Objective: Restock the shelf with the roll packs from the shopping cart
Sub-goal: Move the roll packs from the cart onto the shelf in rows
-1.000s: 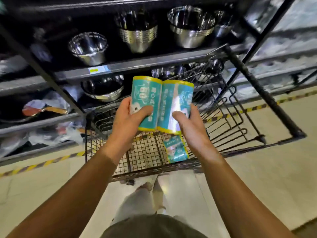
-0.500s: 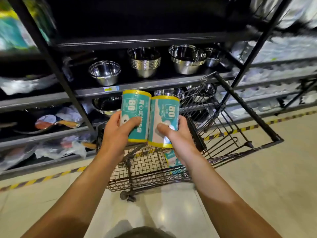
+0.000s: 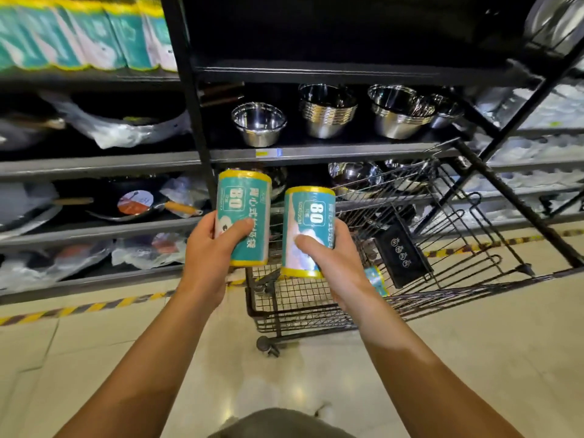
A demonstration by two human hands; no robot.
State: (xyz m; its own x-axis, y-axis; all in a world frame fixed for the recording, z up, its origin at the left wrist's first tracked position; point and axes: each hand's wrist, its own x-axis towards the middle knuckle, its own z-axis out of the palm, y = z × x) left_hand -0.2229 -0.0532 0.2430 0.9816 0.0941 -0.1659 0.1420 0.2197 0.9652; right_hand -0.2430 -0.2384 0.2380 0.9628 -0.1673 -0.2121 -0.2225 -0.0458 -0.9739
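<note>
Each hand carries one teal roll pack with yellow ends, both upright above the cart's near end. My left hand [image 3: 208, 257] grips the left roll pack [image 3: 245, 203]. My right hand [image 3: 335, 263] grips the right roll pack [image 3: 308, 216], a small gap apart from the other. One more teal pack [image 3: 376, 279] lies on the floor of the wire shopping cart [image 3: 442, 292], mostly hidden behind my right wrist. A row of matching teal packs [image 3: 85, 36] fills the upper shelf at top left.
A black shelf post [image 3: 189, 99] divides the racks. Steel bowls [image 3: 328, 112] stand on the middle shelf straight ahead; bagged pans [image 3: 136, 203] lie on the lower left shelves. Yellow-black floor tape [image 3: 82, 308] runs along the shelf base.
My view has tilted up and left, bringing the top shelf of teal packs into sight. Both hands have lifted the two packs and drawn them slightly apart.
</note>
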